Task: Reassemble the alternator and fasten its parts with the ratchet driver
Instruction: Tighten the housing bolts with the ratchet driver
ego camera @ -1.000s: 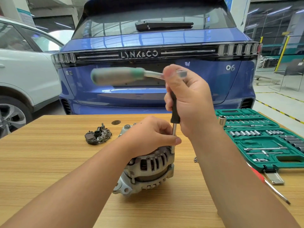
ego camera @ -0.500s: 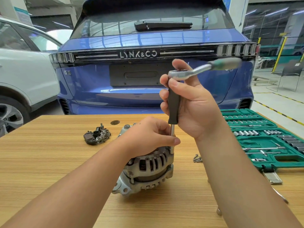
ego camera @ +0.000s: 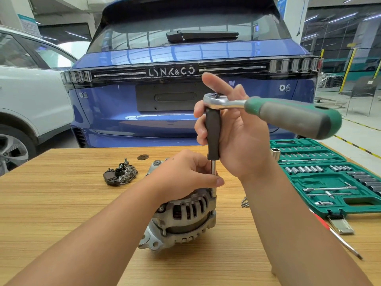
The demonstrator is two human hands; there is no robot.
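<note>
The silver alternator (ego camera: 181, 219) stands on the wooden table (ego camera: 61, 203) in the middle of the view. My left hand (ego camera: 185, 176) rests on top of it and pinches the steel shaft of the driver just above the housing. The ratchet driver (ego camera: 213, 133) stands upright with its tip at the alternator's right edge; its green and grey handle (ego camera: 294, 118) sticks out to the right. My right hand (ego camera: 233, 129) wraps the black vertical grip below the ratchet head, index finger raised.
A dark rectifier part (ego camera: 120, 175) and a small round disc (ego camera: 142, 157) lie behind the alternator. Loose bolts (ego camera: 244, 202) sit right of it. An open green socket case (ego camera: 327, 178) and a red-handled screwdriver (ego camera: 338, 238) fill the right side. A blue car (ego camera: 185, 58) stands behind the table.
The ratchet handle has swung from pointing left, over the back, round to the right and toward me. My left hand has stayed on the alternator and shaft.
</note>
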